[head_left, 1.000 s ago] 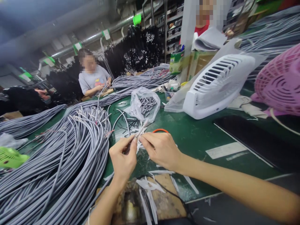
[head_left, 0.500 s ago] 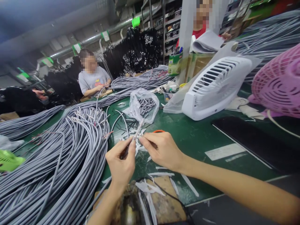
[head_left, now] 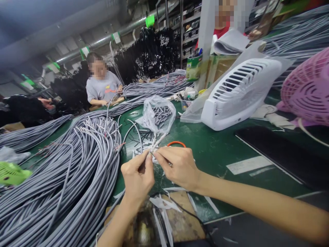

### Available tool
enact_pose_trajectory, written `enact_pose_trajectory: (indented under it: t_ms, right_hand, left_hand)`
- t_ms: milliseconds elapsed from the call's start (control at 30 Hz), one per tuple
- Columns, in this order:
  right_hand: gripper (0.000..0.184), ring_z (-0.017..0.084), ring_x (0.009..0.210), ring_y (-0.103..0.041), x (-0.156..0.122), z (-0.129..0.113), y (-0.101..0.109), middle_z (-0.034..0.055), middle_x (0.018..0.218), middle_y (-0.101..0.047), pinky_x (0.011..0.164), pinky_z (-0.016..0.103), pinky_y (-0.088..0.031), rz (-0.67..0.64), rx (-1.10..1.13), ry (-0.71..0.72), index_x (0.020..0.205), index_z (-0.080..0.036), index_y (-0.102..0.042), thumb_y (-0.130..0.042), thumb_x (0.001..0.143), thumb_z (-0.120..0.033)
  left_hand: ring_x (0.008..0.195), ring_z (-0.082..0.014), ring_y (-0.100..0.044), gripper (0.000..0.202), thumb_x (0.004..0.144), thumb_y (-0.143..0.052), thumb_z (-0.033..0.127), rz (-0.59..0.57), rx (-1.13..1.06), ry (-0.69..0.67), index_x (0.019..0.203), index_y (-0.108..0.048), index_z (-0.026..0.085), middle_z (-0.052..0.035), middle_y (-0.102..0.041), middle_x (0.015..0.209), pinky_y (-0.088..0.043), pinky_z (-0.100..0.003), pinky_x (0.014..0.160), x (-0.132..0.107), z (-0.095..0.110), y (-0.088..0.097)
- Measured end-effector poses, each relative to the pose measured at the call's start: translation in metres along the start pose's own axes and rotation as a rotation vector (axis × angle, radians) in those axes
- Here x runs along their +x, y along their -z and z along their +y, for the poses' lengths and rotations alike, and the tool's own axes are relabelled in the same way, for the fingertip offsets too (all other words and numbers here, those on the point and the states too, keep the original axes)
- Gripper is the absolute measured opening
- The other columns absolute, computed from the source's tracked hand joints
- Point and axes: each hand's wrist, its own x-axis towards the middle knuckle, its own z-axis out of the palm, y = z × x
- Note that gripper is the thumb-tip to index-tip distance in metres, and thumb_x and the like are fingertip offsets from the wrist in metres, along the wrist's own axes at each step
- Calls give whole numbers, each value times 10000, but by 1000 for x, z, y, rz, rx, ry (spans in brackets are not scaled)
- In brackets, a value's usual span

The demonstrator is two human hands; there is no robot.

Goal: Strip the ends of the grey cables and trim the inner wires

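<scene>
Both hands meet over the green table [head_left: 218, 151], in front of me. My left hand [head_left: 138, 178] pinches the end of a grey cable between thumb and fingers. My right hand [head_left: 178, 166] pinches the thin bared wire strands [head_left: 156, 142] that stick up from that cable end. An orange ring [head_left: 176, 143] lies on the table just behind my right hand. A clear plastic bag of small dark tube pieces [head_left: 157, 116] sits a little farther back.
A big heap of grey cables [head_left: 64, 171] fills the left side. A white fan [head_left: 239, 92] and a pink fan [head_left: 305, 89] stand at right. White scraps and a cardboard sheet [head_left: 180, 212] lie near me. A person in grey [head_left: 102, 87] sits across; another person is behind the fans.
The wire end between my fingers has tipped lower and more to the right. My two hands have drawn closer together; my right thumb now closes on the strands.
</scene>
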Motion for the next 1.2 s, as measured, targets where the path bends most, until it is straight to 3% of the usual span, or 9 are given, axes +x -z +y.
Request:
enact_pose_trajectory:
  t_ms: [67, 167, 267, 500, 700, 867, 1200]
  right_hand:
    - [357, 88, 471, -457, 0, 1, -1, 12, 521, -552, 514, 217, -286, -2, -18, 16, 592, -150, -531, -363, 899, -220]
    - [390, 69, 414, -389, 4, 2, -1, -20, 460, -486, 456, 199, -264, -118, 91, -120, 553, -156, -493, -352, 904, -252]
    - [409, 58, 388, -350, 5, 1, 1, -38, 431, -446, 426, 193, -240, -165, 133, -206, 523, -159, -464, -363, 904, -267]
    - [339, 99, 507, -526, -3, -3, -3, 25, 553, -609, 544, 224, -293, 83, -151, 124, 615, -137, -564, -385, 900, -180]
    - [363, 78, 410, -407, 2, 0, -2, -23, 473, -501, 480, 216, -258, -66, -8, -3, 571, -167, -485, -358, 908, -213]
    - [352, 82, 430, -405, 7, 0, 7, -11, 493, -512, 497, 215, -273, 12, 8, 34, 581, -159, -507, -371, 902, -208]
    - [347, 84, 454, -438, 5, -1, 6, -5, 521, -539, 508, 219, -282, -22, -17, 35, 595, -153, -532, -381, 902, -212]
  left_hand:
    - [351, -66, -477, 180, 800, -521, 145, 28, 47, -59, 826, -688, 82, 8, -586, 475, -364, -168, 376, -1, -3, -1]
    - [407, -82, -530, 171, 797, -538, 122, 142, 226, -258, 898, -670, 78, -25, -629, 549, -395, -187, 436, -3, -7, -3]
    - [397, -91, -530, 170, 796, -553, 127, 171, 403, -390, 925, -658, 93, -22, -628, 542, -366, -208, 421, -5, -7, -4]
    - [405, -90, -524, 209, 819, -462, 118, 64, 206, -245, 877, -656, 68, -34, -617, 538, -397, -188, 430, -1, -3, -3]
    - [380, -62, -426, 183, 817, -511, 147, 119, 95, -156, 872, -677, 93, 12, -546, 508, -349, -178, 399, 1, -7, 1]
    - [421, -59, -442, 146, 803, -560, 145, 197, 69, -117, 879, -677, 103, 4, -570, 556, -362, -175, 429, 3, -8, 7]
    - [426, -51, -429, 140, 776, -579, 98, 174, 70, -146, 875, -673, 128, 4, -604, 602, -380, -171, 444, 0, -7, 7]
